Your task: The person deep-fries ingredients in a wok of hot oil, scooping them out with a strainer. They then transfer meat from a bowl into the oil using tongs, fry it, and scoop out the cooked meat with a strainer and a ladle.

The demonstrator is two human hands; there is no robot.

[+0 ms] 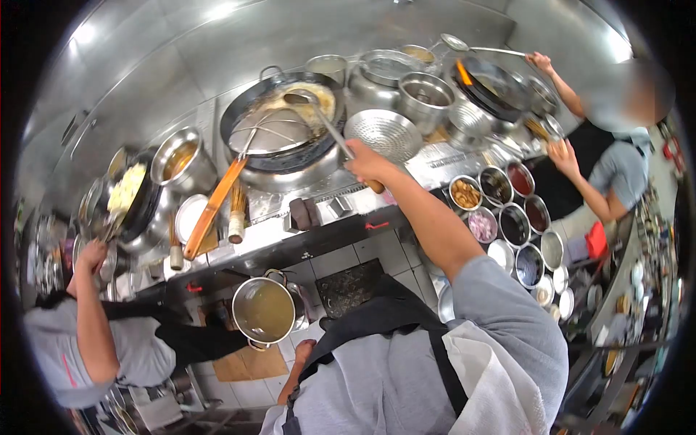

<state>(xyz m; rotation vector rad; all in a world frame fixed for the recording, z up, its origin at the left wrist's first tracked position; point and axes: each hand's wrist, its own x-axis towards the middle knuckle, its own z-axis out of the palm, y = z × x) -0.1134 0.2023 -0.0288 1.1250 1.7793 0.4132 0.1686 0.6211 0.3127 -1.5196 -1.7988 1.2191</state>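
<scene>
My right hand [367, 164] is closed round the handle of a long metal ladle [326, 123], whose bowl is over a large black wok [246, 109] of bubbling yellowish liquid. A round mesh strainer [270, 132] rests in the same wok, its wooden handle [214, 210] reaching over the counter's front edge. My left hand [305, 351] hangs low beside my body, near a large pot of cloudy liquid [264, 310]; its fingers are too small to make out. Right of the wok lies a perforated metal strainer [383, 136].
At the left, a co-worker's hand [92, 255] is at a wok with pale yellow food [127, 190]. Another co-worker [616, 159] at the right holds a long ladle [500, 51]. Several seasoning containers [514, 225] stand right of my arm. A bamboo brush [237, 214] stands on the counter.
</scene>
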